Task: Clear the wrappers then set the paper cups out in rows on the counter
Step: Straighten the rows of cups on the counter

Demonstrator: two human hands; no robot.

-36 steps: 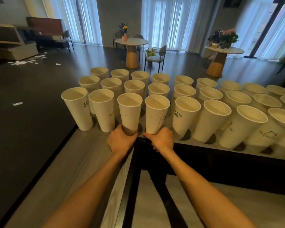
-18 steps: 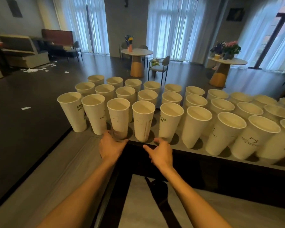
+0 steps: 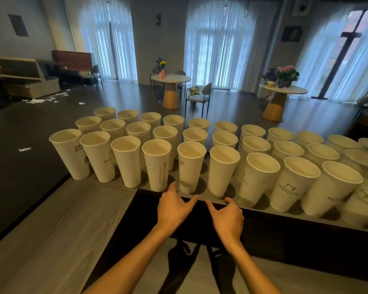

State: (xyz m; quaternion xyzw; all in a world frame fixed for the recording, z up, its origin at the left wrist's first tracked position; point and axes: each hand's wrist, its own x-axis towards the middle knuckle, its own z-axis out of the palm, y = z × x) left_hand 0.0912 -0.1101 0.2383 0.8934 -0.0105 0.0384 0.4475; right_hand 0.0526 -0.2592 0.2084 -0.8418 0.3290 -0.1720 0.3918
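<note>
My left hand (image 3: 174, 206) is open and holds nothing, thumb spread toward the right and fingers reaching forward; the fingertips come up to the foot of a front-row cup (image 3: 157, 166), though I cannot tell whether they touch it. My right hand (image 3: 227, 217) is also open and holds nothing, thumb pointing toward the left hand, fingers loosely bent just short of the counter (image 3: 306, 213) edge, near the base of another front-row cup (image 3: 222, 170). Between the two hands, a little farther on, stands a cup with dark lettering (image 3: 190, 166). The paper cups (image 3: 200, 136) stand upright, mouths up, in rows across the counter from the left end to the right side. Beyond them lies a dark floor with white scraps (image 3: 45, 99) at far left, and two round tables (image 3: 170, 81) carrying flowers.
</note>
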